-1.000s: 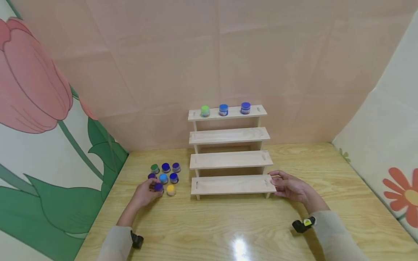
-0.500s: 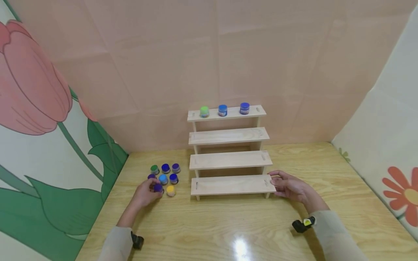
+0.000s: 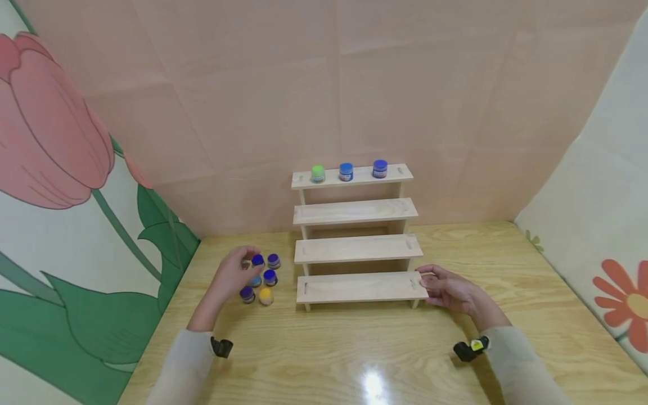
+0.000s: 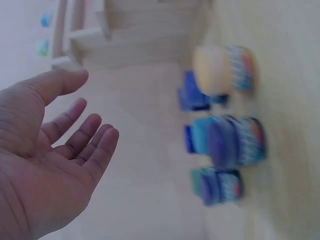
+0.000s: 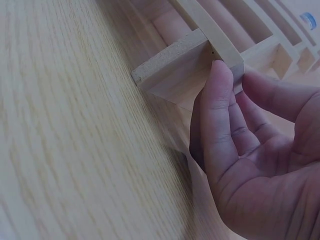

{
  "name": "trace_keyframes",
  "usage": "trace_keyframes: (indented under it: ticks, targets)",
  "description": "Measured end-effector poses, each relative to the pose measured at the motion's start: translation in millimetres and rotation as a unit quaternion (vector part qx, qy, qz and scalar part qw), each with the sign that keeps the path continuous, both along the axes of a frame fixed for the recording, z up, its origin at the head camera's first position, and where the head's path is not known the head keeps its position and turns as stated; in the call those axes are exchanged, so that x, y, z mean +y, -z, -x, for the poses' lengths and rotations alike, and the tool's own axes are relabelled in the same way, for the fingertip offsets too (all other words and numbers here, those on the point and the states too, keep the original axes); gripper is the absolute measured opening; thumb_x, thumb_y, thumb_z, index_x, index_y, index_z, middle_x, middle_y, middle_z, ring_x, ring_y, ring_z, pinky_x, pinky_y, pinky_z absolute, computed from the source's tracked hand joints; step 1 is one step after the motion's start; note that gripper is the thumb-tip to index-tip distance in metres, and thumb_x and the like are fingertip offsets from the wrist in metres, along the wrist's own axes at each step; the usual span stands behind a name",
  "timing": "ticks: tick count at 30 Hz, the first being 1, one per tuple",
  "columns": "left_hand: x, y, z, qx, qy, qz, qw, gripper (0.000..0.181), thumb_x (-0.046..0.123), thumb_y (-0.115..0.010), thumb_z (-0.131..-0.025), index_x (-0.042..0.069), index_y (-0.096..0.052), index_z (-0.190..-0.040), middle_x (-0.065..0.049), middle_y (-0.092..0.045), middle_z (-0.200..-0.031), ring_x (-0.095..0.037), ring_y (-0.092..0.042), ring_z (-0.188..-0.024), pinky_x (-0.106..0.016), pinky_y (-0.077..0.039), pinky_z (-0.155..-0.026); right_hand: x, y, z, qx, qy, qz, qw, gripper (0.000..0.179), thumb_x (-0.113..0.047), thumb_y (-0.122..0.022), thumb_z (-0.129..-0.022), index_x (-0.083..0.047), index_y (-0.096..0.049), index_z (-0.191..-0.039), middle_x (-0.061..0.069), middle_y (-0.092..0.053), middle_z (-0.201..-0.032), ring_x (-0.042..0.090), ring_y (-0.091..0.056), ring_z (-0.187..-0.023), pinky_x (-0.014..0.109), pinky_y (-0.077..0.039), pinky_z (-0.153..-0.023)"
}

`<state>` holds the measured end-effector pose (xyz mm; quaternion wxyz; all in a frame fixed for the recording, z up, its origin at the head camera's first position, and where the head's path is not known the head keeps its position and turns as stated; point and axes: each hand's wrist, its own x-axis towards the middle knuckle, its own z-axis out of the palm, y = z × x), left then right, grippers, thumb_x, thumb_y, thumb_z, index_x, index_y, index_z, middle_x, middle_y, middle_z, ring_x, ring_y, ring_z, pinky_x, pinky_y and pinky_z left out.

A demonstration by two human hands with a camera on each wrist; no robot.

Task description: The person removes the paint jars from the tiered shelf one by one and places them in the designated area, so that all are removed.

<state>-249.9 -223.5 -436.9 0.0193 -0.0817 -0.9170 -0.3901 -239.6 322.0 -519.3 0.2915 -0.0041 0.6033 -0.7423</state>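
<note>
My left hand [image 3: 237, 271] is held over a cluster of small paint jars at the left of the table, its fingers loosely bent. In the left wrist view that hand [image 4: 65, 150] has nothing in its grasp. Around it stand a yellow jar [image 3: 265, 296], a purple jar [image 3: 247, 293], a light blue jar [image 3: 256, 280] and several dark blue or violet jars [image 3: 270, 277]; the hand partly hides some. My right hand [image 3: 450, 289] pinches the right end of the lowest step of a four-step wooden shelf [image 3: 358, 287], between thumb and fingers [image 5: 218, 107].
On the shelf's top step stand a green jar [image 3: 318, 174], a blue jar [image 3: 346, 171] and a dark blue jar [image 3: 379, 169]. A pinkish backdrop [image 3: 243, 112] rises behind the wood-grain table [image 3: 324, 354]. Flower-printed panels close in both sides.
My left hand has let go of the purple jar at the front and moved up and back over the rear jars. My right hand stays on the shelf.
</note>
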Motion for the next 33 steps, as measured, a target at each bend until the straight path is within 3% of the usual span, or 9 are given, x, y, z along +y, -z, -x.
trace_keyframes:
  ticks: [5,13,19,27,33]
  targets:
    - [18.0,-20.7,10.6,0.03,0.02,-0.006,0.9993,0.044,0.022,-0.072,-0.095,0.005,-0.059,-0.134,-0.016,-0.056,-0.133,-0.038,-0.053,-0.126,-0.051,-0.05,-0.104,0,-0.1,0.1,0.004,-0.004,-0.001,1.0,0.026,-0.007,-0.053,-0.104,-0.024,-0.053,-0.125,0.001,-0.068,-0.108,0.015,-0.07,-0.094,0.028,-0.061,-0.078]
    - [50.3,-52.7,29.2,0.068,0.051,-0.025,0.9961,0.041,0.015,-0.071,-0.094,0.004,-0.06,-0.132,-0.017,-0.057,-0.132,-0.034,-0.053,-0.125,-0.05,-0.049,-0.106,1,1.1,0.9,0.007,-0.01,0.004,0.9999,0.026,-0.007,-0.053,-0.104,-0.024,-0.054,-0.123,0.001,-0.068,-0.108,0.015,-0.069,-0.094,0.028,-0.061,-0.077]
    - [67.6,-66.5,47.9,0.085,0.058,-0.042,0.9938,0.043,0.017,-0.071,-0.094,0.002,-0.059,-0.132,-0.017,-0.058,-0.132,-0.033,-0.054,-0.124,-0.049,-0.049,-0.106,0,1.5,1.0,0.01,-0.013,0.009,0.9998,0.026,-0.006,-0.051,-0.105,-0.025,-0.054,-0.122,0.0,-0.068,-0.107,0.014,-0.069,-0.093,0.027,-0.061,-0.076]
    - [88.0,-86.1,65.1,0.088,0.058,-0.061,0.9925,0.044,0.019,-0.071,-0.095,0.002,-0.058,-0.134,-0.017,-0.057,-0.133,-0.031,-0.053,-0.126,-0.047,-0.049,-0.107,-1,0.2,-0.2,0.011,-0.011,0.009,0.9998,0.026,-0.005,-0.05,-0.105,-0.024,-0.054,-0.122,0.0,-0.068,-0.106,0.014,-0.07,-0.091,0.027,-0.061,-0.074]
    - [103.3,-97.7,79.5,0.093,0.057,-0.077,0.9911,0.04,0.012,-0.07,-0.094,0.002,-0.059,-0.131,-0.018,-0.058,-0.134,-0.034,-0.053,-0.127,-0.047,-0.048,-0.107,-1,0.5,-0.5,0.012,-0.015,0.018,0.9996,0.027,-0.004,-0.049,-0.105,-0.024,-0.054,-0.123,0.0,-0.068,-0.105,0.013,-0.07,-0.092,0.026,-0.061,-0.075]
